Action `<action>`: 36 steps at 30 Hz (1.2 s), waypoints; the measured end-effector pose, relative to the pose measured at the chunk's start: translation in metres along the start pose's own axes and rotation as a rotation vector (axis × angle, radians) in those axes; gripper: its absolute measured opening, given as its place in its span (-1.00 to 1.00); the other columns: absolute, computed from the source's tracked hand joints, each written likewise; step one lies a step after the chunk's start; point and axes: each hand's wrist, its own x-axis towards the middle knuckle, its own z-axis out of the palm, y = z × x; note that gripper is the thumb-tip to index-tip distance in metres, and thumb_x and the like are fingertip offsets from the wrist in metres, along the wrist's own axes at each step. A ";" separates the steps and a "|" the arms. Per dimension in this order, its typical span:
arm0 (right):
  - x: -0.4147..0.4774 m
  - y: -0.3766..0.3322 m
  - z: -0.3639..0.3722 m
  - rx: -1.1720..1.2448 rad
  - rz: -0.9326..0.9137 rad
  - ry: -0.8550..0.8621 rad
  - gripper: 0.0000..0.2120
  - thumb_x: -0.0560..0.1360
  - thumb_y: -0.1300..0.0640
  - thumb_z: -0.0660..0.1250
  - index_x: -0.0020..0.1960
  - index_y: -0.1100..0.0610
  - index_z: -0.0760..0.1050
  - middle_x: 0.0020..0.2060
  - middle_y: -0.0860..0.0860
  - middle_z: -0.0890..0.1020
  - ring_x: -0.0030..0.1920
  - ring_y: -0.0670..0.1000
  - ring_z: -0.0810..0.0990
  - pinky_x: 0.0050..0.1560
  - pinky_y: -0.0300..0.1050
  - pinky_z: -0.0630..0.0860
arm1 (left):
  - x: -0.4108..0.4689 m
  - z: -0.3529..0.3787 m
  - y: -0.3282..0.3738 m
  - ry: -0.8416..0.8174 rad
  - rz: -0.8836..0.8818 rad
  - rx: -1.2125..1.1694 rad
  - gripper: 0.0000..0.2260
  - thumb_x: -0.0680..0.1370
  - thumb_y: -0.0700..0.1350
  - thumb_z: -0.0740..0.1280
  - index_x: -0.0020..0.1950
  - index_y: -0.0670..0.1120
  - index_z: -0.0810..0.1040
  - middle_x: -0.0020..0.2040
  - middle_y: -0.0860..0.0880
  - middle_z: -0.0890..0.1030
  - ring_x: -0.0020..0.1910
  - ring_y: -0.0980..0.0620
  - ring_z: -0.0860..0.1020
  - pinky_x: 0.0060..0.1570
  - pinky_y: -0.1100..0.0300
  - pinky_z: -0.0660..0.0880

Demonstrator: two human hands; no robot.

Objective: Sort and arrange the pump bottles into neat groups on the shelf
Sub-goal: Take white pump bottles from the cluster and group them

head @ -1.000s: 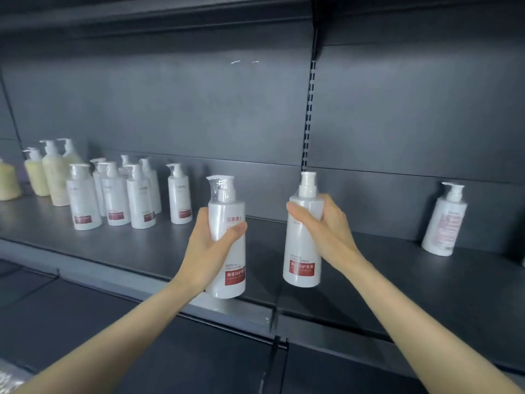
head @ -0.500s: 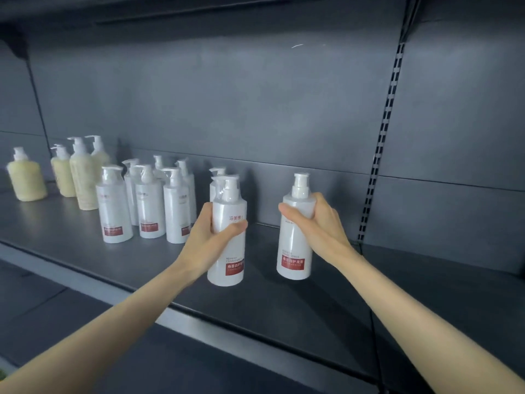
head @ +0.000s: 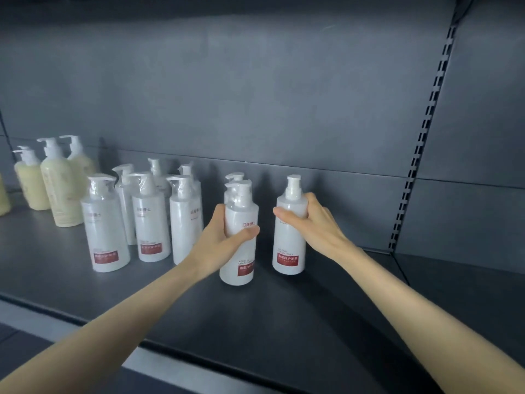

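Note:
My left hand (head: 224,243) grips a white pump bottle with a red label (head: 238,260) around its upper body. My right hand (head: 315,226) grips a second white red-label bottle (head: 288,251) near its shoulder. Both bottles stand upright at the dark shelf (head: 284,317), close beside each other; whether their bases touch it is unclear. Another white bottle (head: 234,180) stands right behind the left one, mostly hidden. Left of my left hand is a cluster of several matching white bottles (head: 150,223).
Several pale yellow pump bottles (head: 58,183) stand at the far left of the shelf. A slotted upright rail (head: 420,140) runs down the back panel on the right, with a shelf seam below it. The shelf's front edge (head: 85,322) crosses the lower left.
Both hands carried their bottles leftward and deeper onto the shelf, closing on the white cluster. The view swung left, so the lone bottle at the far right is out of sight.

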 end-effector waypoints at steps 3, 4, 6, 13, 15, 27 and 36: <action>0.004 0.000 0.010 -0.045 0.045 0.050 -0.46 0.41 -0.23 0.35 0.22 0.07 0.33 0.07 -0.03 0.55 0.08 0.00 0.53 -0.01 -0.09 0.48 | 0.007 -0.007 -0.009 -0.068 0.007 -0.001 -0.66 0.48 -0.03 0.41 0.15 -0.02 0.34 -0.04 0.07 0.57 -0.03 0.15 0.58 -0.05 0.21 0.51; 0.004 0.000 0.013 -0.056 0.056 0.065 -0.45 0.41 -0.23 0.36 0.23 0.07 0.33 0.08 -0.03 0.55 0.09 0.00 0.53 0.01 -0.09 0.49 | 0.009 -0.009 -0.011 -0.086 0.011 -0.011 -0.66 0.48 -0.04 0.40 0.15 -0.02 0.34 -0.05 0.07 0.57 -0.04 0.16 0.58 -0.06 0.23 0.50; 0.003 -0.001 0.019 -0.072 0.078 0.094 -0.44 0.41 -0.22 0.37 0.25 0.09 0.32 0.07 -0.03 0.55 0.09 0.01 0.53 0.03 -0.07 0.50 | 0.013 -0.014 -0.014 -0.122 0.013 -0.035 -0.67 0.48 -0.04 0.40 0.15 -0.02 0.34 -0.05 0.07 0.57 -0.04 0.17 0.58 -0.06 0.24 0.50; -0.005 -0.001 0.035 -0.081 0.145 0.207 -0.41 0.41 -0.21 0.37 0.27 0.05 0.26 0.11 -0.02 0.53 0.11 0.04 0.54 0.12 0.06 0.51 | 0.011 -0.024 -0.028 -0.210 0.049 -0.045 -0.53 0.50 -0.01 0.37 0.32 -0.02 0.25 0.01 0.17 0.51 0.06 0.16 0.55 0.10 0.11 0.51; -0.008 -0.003 0.038 -0.083 0.157 0.220 -0.40 0.41 -0.21 0.37 0.28 0.06 0.23 0.12 -0.01 0.52 0.11 0.05 0.54 0.13 0.07 0.51 | 0.010 -0.026 -0.031 -0.233 0.050 -0.047 -0.49 0.50 0.00 0.36 0.36 -0.02 0.21 0.04 0.17 0.50 0.09 0.14 0.55 0.14 0.07 0.51; -0.007 -0.013 0.037 -0.102 0.257 0.169 -0.40 0.47 -0.19 0.31 0.32 0.16 0.24 0.10 -0.04 0.44 0.10 0.01 0.50 0.00 -0.13 0.42 | 0.007 -0.039 -0.037 -0.278 0.064 0.122 -0.53 0.50 0.05 0.36 0.34 -0.04 0.30 0.17 0.05 0.52 0.09 0.10 0.51 0.07 0.22 0.44; -0.033 -0.019 0.022 -0.174 0.259 0.183 -0.41 0.52 -0.04 0.32 0.42 0.17 0.18 0.34 0.07 0.42 0.26 0.03 0.45 0.11 -0.15 0.37 | -0.014 -0.055 -0.045 -0.199 0.100 0.492 -0.64 0.49 0.15 0.31 0.14 -0.06 0.45 -0.02 0.03 0.61 -0.09 0.05 0.58 0.01 0.08 0.54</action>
